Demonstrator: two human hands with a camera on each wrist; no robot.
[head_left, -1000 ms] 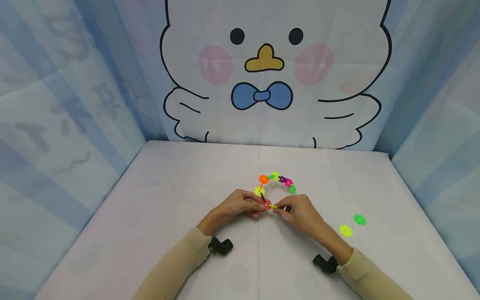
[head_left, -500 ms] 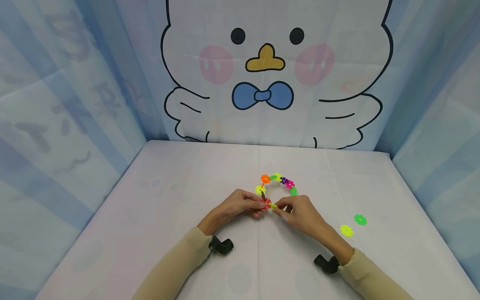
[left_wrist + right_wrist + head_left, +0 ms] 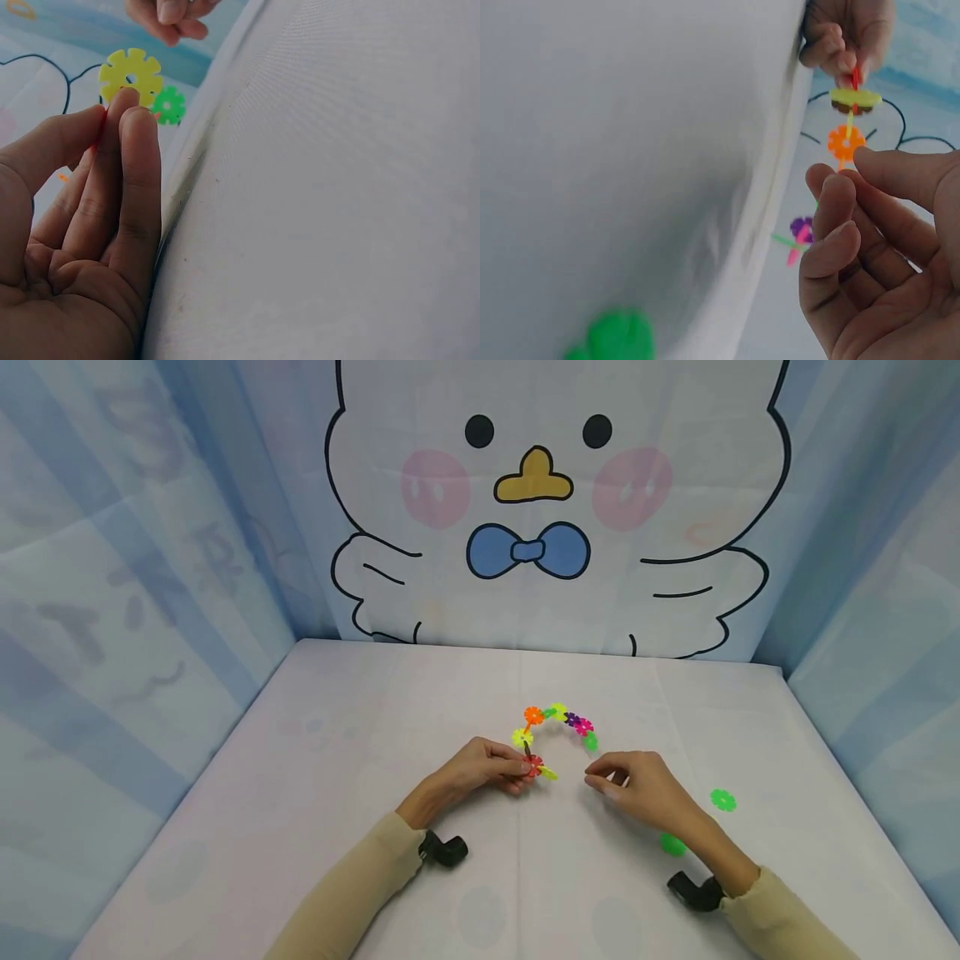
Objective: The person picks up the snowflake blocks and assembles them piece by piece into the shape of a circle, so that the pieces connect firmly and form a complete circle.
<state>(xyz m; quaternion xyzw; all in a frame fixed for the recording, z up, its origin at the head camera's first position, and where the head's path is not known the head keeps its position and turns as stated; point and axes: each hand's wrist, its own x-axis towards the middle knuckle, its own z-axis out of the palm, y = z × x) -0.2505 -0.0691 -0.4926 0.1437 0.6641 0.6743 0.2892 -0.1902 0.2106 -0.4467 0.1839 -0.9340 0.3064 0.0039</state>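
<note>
My left hand [image 3: 487, 766] pinches a red flower-shaped snowflake disc [image 3: 534, 765] between thumb and fingers. A yellow snowflake disc [image 3: 550, 772] is slotted into its right side, large in the left wrist view above the fingertips. From the red disc a curved chain runs up and round: a brown disc [image 3: 527, 749], a yellow one [image 3: 522, 738], an orange one [image 3: 533, 716], then several more, to a green end disc [image 3: 590, 741]. To the right of the yellow disc, my right hand [image 3: 637, 785] is apart from the chain, fingers loosely bent, nothing seen between them.
Loose green discs lie on the white tabletop, one to the right [image 3: 723, 800] and another beside the right forearm [image 3: 672, 844]. Printed curtains enclose the table at the back and both sides.
My right hand has let go of the yellow disc and moved right. The forearm now covers the spot of a loose yellow disc; a green one shows beside it. The left hand keeps its hold.
</note>
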